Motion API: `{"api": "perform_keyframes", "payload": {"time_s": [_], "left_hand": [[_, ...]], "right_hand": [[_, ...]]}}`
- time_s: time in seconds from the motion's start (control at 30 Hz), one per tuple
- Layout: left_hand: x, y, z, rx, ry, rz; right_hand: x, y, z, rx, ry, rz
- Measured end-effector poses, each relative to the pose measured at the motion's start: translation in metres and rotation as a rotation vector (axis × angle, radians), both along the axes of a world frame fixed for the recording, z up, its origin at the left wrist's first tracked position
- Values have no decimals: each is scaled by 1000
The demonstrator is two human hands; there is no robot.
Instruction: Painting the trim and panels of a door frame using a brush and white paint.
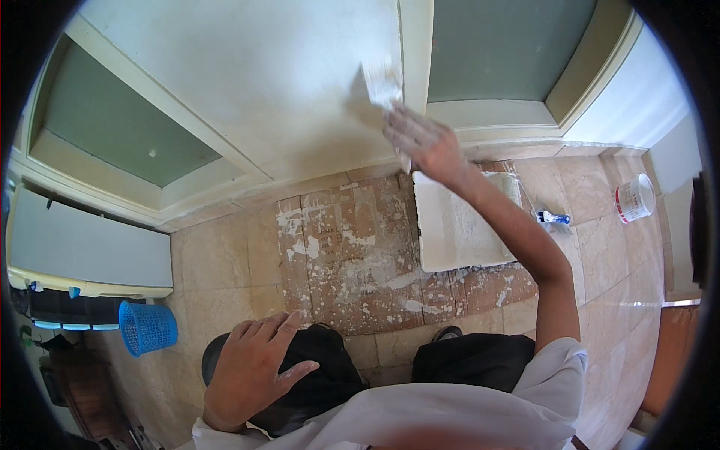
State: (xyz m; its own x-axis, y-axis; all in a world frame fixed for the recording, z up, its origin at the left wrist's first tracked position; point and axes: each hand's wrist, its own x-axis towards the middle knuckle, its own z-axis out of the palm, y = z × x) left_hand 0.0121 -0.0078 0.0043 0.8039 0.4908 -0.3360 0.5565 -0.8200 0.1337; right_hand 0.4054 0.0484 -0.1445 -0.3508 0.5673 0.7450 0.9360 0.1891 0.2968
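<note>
My right hand [429, 146] is closed around the handle of a paintbrush [383, 87]. The brush's pale bristles point up and rest against or just before the white wall panel [247, 67], near its right edge; I cannot tell whether they touch. My left hand [259, 367] lies over my left knee, fingers stretched out, holding nothing. Beneath my right forearm sits a white paint tray [450, 232] on paint-spattered cardboard [345, 262]. A paint roller [551, 217] with a blue handle lies at the tray's right side, its head partly hidden by my arm.
A white bucket [635, 199] stands on the tiles at the right. At the left are a blue perforated basket [148, 328] and a white cabinet [86, 244]. Recessed grey-green panels [120, 112] with cream frames flank the white panel. My dark-trousered knees are bent below.
</note>
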Motion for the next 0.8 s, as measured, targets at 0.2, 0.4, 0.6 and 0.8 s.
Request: {"api": "perform_keyframes", "payload": {"time_s": [0.2,0.4,0.6,0.8], "left_hand": [[1,-1,4,-20,4,-7],[1,1,-1,-50,27,41],[4,2,1,-74,47,57],[6,2,1,-73,52,58]], "right_hand": [[-2,-20,-55,-320,49,6],[6,-5,28,-101,195,42],[0,-3,17,113,-16,30],[7,-4,-82,-158,-62,11]]}}
